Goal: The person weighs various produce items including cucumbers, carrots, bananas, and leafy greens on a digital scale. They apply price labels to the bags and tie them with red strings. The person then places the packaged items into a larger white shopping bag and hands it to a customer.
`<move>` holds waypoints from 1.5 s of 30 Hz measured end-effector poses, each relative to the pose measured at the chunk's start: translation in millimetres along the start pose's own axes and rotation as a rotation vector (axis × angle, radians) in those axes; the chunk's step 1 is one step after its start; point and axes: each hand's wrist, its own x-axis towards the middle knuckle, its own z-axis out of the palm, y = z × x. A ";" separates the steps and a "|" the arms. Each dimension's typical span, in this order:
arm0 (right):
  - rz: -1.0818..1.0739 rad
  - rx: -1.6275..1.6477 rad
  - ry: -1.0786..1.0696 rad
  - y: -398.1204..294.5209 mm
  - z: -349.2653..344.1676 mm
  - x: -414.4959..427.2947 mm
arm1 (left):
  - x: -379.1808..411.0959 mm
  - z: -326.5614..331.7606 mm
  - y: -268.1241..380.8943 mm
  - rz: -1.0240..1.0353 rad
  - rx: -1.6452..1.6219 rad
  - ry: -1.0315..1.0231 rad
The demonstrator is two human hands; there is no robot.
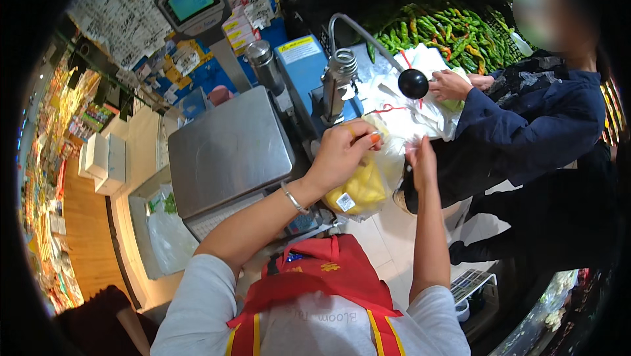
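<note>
My left hand (342, 154), with orange nail polish and a silver bangle at the wrist, grips the gathered top of a clear plastic bag (362, 188). Yellow pieces of produce fill the bag, and a printed white label sticks to its side. Just to the right is my right hand (422, 161), fingers bent near loose clear film from the bag; blur hides whether it pinches the film. Beyond my left hand stands a blue bag-sealing device (300, 67) with a metal spring and a curved lever ending in a black ball knob (413, 84).
A weighing scale's steel platform (231, 144) lies to the left, its lit display (191, 0) raised behind. White plastic bags (389, 94) lie beyond my right hand. Another person's hand (451, 85) touches them. Green peppers (448, 35) are heaped at the back right.
</note>
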 end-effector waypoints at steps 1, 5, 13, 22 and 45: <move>0.117 0.076 -0.090 28.3 -9.6 -8.6 | -2.3 2.1 2.0 -0.022 -0.005 0.010; 0.397 0.420 -0.279 105.3 -27.8 -41.2 | 21.3 18.9 -0.1 -0.002 -0.027 -0.008; 0.231 0.531 -0.158 83.5 -19.9 -75.3 | -11.5 48.8 30.8 0.089 0.145 -0.154; 0.342 0.345 -0.062 26.0 -26.9 -183.1 | -83.7 13.5 79.8 -0.046 -0.339 -0.207; 0.983 0.341 -0.926 146.0 307.7 -386.9 | -433.3 -213.3 184.8 0.158 0.189 0.982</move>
